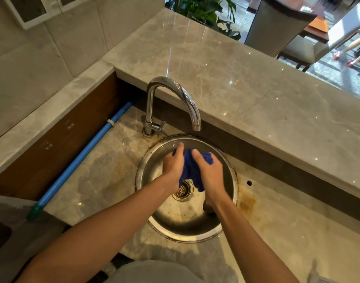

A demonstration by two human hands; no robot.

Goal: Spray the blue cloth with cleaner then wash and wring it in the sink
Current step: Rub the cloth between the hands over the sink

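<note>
Both hands on cloth [190, 168], bunched over sink [152, 160] above drain [183, 189]. Left hand [173, 164] and right hand [208, 172] fingers clamped on it. No water visible from tap [175, 94]. Likely washing or wringing stage; no spray bottle in view. Wringing probably unfinished.

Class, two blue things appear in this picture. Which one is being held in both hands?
The blue cloth, bunched between the left hand and right hand above the sink. The blue pole lies untouched on the counter.
</note>
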